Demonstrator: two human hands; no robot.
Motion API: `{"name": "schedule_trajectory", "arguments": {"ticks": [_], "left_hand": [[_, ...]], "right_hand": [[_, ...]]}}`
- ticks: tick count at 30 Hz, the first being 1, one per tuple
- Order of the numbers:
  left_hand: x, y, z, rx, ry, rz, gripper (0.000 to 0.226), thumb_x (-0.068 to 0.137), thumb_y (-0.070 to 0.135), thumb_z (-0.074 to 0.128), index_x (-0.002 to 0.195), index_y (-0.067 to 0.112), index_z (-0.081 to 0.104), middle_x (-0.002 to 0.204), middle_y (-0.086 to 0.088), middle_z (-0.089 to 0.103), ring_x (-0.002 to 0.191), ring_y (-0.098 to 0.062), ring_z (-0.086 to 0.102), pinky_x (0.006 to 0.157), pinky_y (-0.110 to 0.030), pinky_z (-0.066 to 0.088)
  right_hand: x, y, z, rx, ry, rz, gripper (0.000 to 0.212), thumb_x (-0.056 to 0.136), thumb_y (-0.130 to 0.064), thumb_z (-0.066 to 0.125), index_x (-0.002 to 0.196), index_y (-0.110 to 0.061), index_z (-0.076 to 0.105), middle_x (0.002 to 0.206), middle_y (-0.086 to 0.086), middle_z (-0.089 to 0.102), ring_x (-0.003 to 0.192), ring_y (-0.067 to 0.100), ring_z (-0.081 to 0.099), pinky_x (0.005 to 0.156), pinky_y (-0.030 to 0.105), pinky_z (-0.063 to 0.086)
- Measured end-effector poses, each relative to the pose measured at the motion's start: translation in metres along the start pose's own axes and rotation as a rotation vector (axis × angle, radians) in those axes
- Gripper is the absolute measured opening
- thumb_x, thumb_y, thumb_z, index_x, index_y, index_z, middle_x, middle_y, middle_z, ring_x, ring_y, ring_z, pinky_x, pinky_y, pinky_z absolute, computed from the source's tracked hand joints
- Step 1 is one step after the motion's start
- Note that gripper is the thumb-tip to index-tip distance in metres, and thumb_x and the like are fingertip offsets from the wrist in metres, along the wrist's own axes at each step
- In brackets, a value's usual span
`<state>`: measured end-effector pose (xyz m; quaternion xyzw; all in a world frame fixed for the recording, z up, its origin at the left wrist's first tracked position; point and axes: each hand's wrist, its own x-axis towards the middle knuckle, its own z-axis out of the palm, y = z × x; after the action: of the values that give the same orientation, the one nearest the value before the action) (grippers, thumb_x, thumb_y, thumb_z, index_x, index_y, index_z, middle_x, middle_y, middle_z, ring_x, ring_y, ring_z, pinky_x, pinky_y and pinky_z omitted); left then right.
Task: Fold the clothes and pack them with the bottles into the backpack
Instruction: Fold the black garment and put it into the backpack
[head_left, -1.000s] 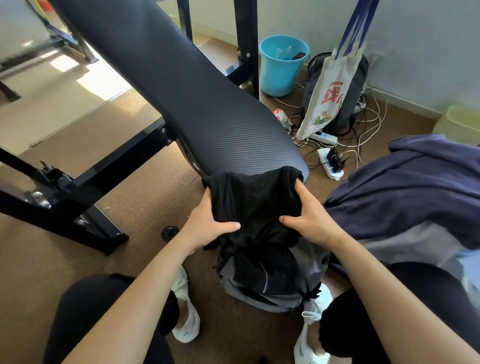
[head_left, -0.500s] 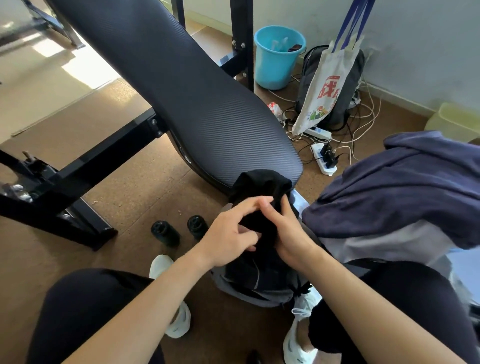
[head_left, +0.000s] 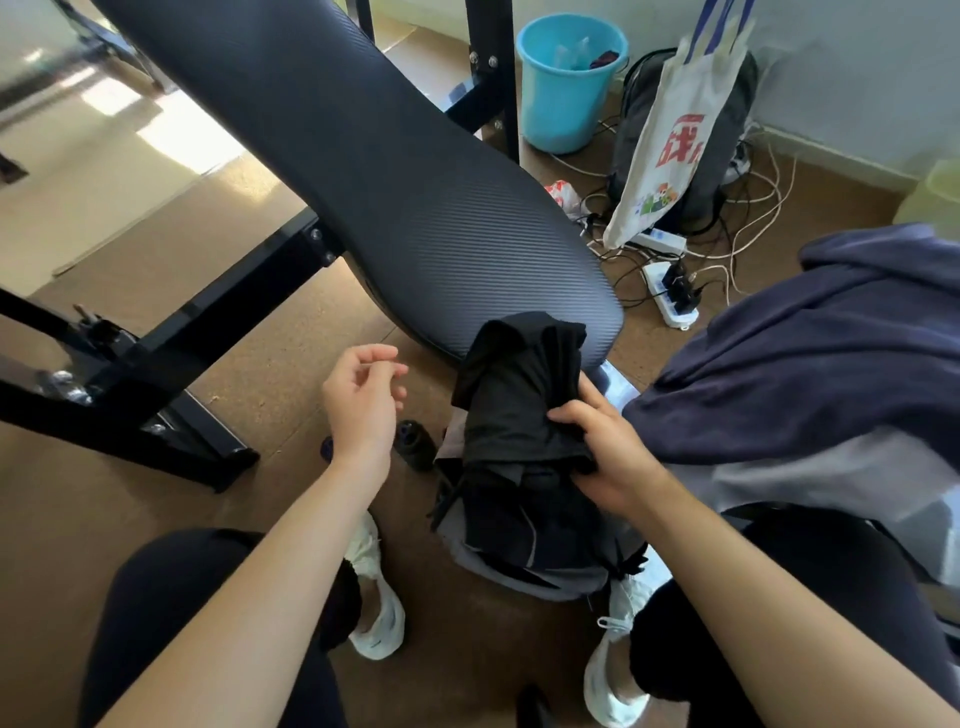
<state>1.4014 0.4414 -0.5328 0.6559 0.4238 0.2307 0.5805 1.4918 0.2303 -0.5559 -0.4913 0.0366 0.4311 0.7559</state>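
The padded bench (head_left: 363, 171) ran slantwise over the floor, its lower end just above the backpack (head_left: 519, 556). A navy garment (head_left: 831, 364) lay heaped at the right. The backpack stood on the floor between two white shoes, mouth upward. A folded black garment (head_left: 514, 395) sat partly in that mouth, its top protruding. The right hand (head_left: 608, 452) gripped it, fingers (head_left: 569, 415) curled round the cloth. The left hand (head_left: 361, 400) hung clear, fingers loosely bent and holding nothing. A dark bottle (head_left: 415, 444) lay on the floor just left of the backpack.
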Motion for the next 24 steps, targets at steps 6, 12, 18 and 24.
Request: {"name": "schedule_trajectory", "arguments": {"ticks": [6,12,18,24], "left_hand": [[-0.035,-0.007,0.033,-0.29,-0.707,-0.45,0.034,0.103,0.045,0.052,0.126,0.026,0.067,0.125,0.001,0.073,0.114,-0.015,0.07,0.09,-0.031,0.058],[-0.054,-0.035,0.041,0.047,-0.654,-0.107,0.067,0.079,0.024,0.087,0.137,0.032,0.056,0.129,0.012,0.069,0.122,-0.006,0.063,0.107,-0.032,0.049],[-0.052,-0.029,0.039,0.696,-0.688,0.339,0.079,0.077,0.046,0.081,0.145,0.043,0.042,0.133,0.012,0.066,0.124,-0.019,0.062,0.103,-0.043,0.051],[-0.068,-0.016,0.041,1.156,-1.058,0.726,0.082,0.077,0.056,0.076,0.145,0.032,0.037,0.126,0.001,0.068,0.112,-0.026,0.066,0.083,-0.039,0.051]], "right_hand": [[-0.009,0.003,0.005,-0.217,-0.003,-0.014,0.065,0.094,0.015,0.041,0.141,-0.027,0.056,0.126,0.007,0.072,0.114,0.023,0.069,0.093,0.036,0.058],[-0.024,0.011,0.003,-0.24,-0.036,0.074,0.055,0.089,0.002,0.047,0.137,-0.024,0.059,0.126,0.005,0.071,0.119,0.023,0.066,0.1,0.038,0.053],[-0.044,0.013,-0.008,-0.798,0.398,-0.219,0.076,0.076,-0.036,0.086,0.132,-0.022,0.036,0.136,-0.006,0.044,0.126,0.012,0.046,0.102,0.029,0.04],[-0.069,0.005,-0.018,-1.613,-0.107,-0.357,0.124,0.059,-0.07,0.08,0.158,-0.045,0.009,0.162,-0.018,0.027,0.152,0.008,0.016,0.125,0.036,0.014]]}}
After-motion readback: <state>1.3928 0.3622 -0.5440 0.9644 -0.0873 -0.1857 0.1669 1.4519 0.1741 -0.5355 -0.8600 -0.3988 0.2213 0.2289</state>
